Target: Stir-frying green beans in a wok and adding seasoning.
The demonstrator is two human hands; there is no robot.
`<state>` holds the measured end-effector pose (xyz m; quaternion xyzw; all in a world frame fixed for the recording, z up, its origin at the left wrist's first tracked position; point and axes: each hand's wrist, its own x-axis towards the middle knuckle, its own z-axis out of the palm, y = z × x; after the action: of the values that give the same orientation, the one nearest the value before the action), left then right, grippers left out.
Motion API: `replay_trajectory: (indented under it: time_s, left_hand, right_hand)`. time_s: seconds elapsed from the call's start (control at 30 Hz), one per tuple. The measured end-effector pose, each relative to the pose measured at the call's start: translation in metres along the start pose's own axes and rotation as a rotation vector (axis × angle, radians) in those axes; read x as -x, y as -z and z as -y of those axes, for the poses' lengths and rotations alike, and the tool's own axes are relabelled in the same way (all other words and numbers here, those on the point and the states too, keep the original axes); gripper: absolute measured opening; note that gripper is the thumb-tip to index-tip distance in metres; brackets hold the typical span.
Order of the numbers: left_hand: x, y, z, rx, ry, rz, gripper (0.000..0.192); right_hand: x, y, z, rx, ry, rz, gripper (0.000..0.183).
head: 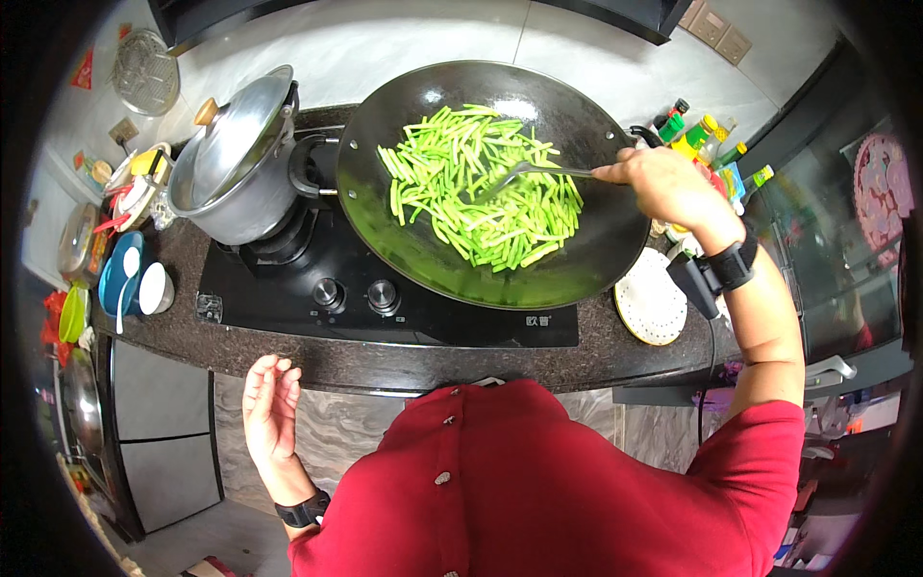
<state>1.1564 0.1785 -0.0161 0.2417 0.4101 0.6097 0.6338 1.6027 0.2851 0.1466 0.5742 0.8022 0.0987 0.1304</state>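
A large black wok (461, 285) stands on the right side of the gas hob, holding a heap of cut green stalks (497, 231), possibly garlic shoots or green beans. At the wok's right rim, my right hand (660, 177) grips the handle of a metal spatula (551, 170); its blade rests among the stalks. My left hand (272, 407) hangs in front of the counter's edge, fingers loosely curled and holding nothing.
An aluminium pot (241, 213) with a tilted lid stands left of the wok. A blue bowl (112, 278) and a white bowl (156, 288) are at the counter's left. Bottles (698, 133) crowd the back right, near a perforated white plate (649, 299).
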Motion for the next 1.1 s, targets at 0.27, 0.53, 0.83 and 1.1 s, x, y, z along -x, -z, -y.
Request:
replay_trajectory:
  time_s: [0.27,0.53,0.83,1.1]
  left_hand:
    - [-0.004,-0.009,0.003,0.006,0.026,0.045,0.018]
    - [-0.012,0.002,0.010,0.006,0.054,0.023,0.019]
    - [-0.043,-0.010,-0.008,-0.086,0.070,0.161,0.025]
    - [-0.102,-0.068,-0.020,-0.241,0.159,0.436,0.035]
  right_hand:
    - [-0.026,-0.029,0.021,-0.144,0.019,0.012,0.054]
    - [0.012,-0.007,0.015,-0.052,0.033,-0.030,0.041]
    - [0.056,-0.018,0.024,-0.124,-0.135,-0.009,0.051]
    - [0.100,-0.017,0.054,-0.204,-0.415,-0.059,0.044]
